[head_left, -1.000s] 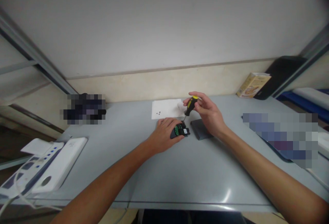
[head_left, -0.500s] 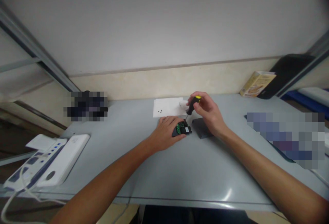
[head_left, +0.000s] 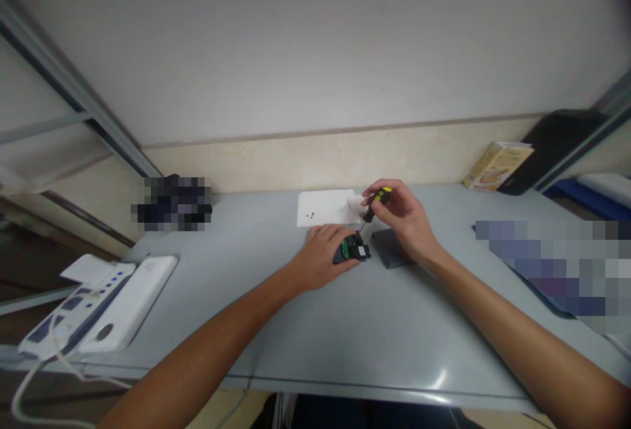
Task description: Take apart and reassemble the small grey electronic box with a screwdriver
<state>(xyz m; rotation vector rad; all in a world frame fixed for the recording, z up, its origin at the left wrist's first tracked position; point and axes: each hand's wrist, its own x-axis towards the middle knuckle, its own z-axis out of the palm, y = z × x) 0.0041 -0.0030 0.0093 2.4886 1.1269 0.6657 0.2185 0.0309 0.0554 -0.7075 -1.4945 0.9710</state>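
Note:
My left hand (head_left: 323, 258) is wrapped round a small dark electronic device (head_left: 361, 252) on the table, steadying it with thumb and fingers. Green circuit board (head_left: 345, 249) shows inside its opened body, and the hand covers part of it. In my right hand (head_left: 401, 215) is a black and yellow screwdriver (head_left: 378, 203), held tilted with its shaft slanting down into the device. Just right of the device, partly under my right hand, lies a dark grey flat piece (head_left: 389, 250). Several tiny dark bits, perhaps screws, rest on a white paper (head_left: 328, 209) behind.
A white power strip (head_left: 73, 314) and a long white box-like device (head_left: 131, 304) lie at the left, with cables hanging off the table (head_left: 315, 343). A yellow box (head_left: 497, 165) leans by a black panel (head_left: 557, 146) at the back right. Blurred-out items sit on both sides.
The view has shifted slightly. The screwdriver handle has turned and leans a little more to the right, its tip still in the device. My left hand keeps its hold.

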